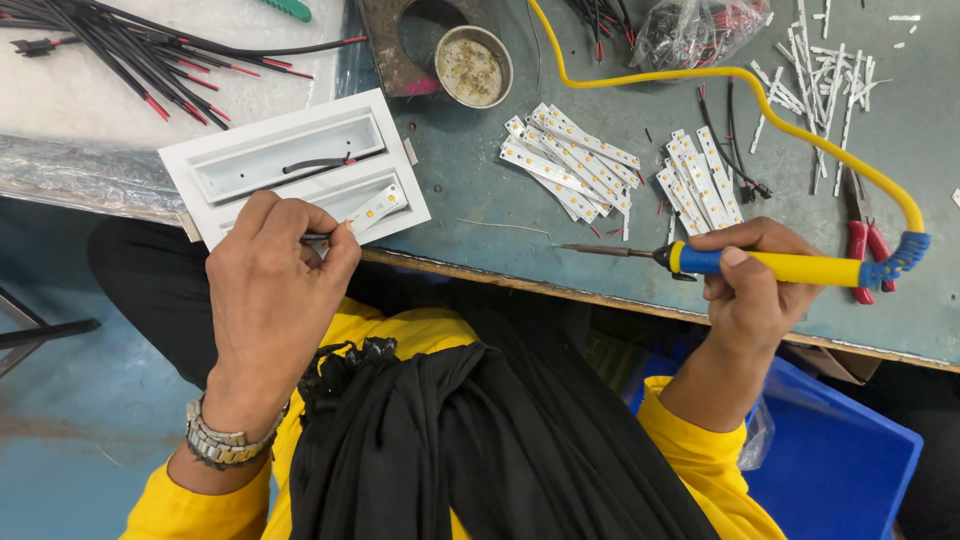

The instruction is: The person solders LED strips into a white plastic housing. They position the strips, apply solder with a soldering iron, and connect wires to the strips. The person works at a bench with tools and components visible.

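Right hand (752, 285) closed in a full-fist grip round the yellow-handled soldering iron with blue collar and dark metal tip (745, 264); iron's long axis runs near level across the view, tip pointing toward the person's left, cord end toward their right; tip hangs over the grey-green metal table (480, 190) near its front edge, touching nothing that shows; blue coiled strain relief at the rear, yellow rubber cable (740, 85) looping up and away to the far side of the table.

Left hand (272, 295) pinched shut on a thin dark wire (318, 237) at the near edge of the white rectangular plastic housing with two long troughs (295, 165); housing lies tilted, long axis rising toward the person's right; a small white LED strip board with yellow dots (377, 207) lies in the near trough, just beyond the fingertips; a short black wire lies in the far trough; silver metal watch (222, 440) on the left wrist.

Pile of white LED strip boards (570, 165) in the table's middle, a second pile (700, 180) just to its right; red-handled cutters (862, 235) beside the iron's cord end; round metal tin (472, 65) at the far side; bundle of black wires with red tips (150, 55) on white sheet, far left; blue plastic bin (830, 450) below the table.
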Available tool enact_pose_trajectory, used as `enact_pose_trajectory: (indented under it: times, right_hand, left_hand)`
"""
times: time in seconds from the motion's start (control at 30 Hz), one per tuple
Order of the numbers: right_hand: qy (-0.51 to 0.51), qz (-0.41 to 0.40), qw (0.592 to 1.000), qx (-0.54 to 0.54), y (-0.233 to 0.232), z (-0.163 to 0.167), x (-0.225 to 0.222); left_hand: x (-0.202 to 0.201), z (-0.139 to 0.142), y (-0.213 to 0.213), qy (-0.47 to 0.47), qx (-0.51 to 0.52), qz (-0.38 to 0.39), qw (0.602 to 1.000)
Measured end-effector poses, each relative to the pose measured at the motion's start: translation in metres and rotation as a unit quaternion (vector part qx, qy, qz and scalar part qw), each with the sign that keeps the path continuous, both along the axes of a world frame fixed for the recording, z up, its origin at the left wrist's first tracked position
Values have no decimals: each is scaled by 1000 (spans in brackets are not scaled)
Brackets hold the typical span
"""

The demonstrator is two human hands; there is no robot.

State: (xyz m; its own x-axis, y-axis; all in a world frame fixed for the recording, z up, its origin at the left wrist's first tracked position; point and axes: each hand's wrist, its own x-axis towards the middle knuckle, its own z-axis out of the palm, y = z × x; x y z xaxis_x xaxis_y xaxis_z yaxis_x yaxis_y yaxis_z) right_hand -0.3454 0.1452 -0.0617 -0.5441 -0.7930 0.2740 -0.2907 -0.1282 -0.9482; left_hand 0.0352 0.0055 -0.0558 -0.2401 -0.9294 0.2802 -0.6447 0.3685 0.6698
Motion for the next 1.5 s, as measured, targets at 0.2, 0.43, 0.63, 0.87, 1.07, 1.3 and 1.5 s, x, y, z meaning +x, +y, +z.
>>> enact_pose_trajectory:
  times: [0.2, 0.43, 0.63, 0.87, 1.07, 1.3, 1.5]
  right_hand:
    - [12, 57, 989, -133, -4, -5, -5]
    - [-34, 126, 967, -217, -24, 1, 65]
    - [34, 175, 965, -191, -54, 17, 121]
    - [139, 233, 954, -125, -63, 35, 135]
    - [155, 233, 952, -121, -60, 35, 138]
    - [155, 247, 951, -108, -57, 40, 140]
    - [162, 242, 950, -113, -55, 40, 142]
  left_hand:
    - [3, -1, -7, -10, -59, -9, 998]
    - [6, 9, -2, 35, -14, 6, 999]
    - [3, 9, -8, 38, 16, 7, 999]
    - [-1, 11, -10, 20, 23, 15, 999]
    - [-2, 15, -6, 6, 27, 21, 999]
    - [-2, 18, -2, 11, 19, 22, 1000]
    - [1, 19, -1, 6, 18, 22, 1000]
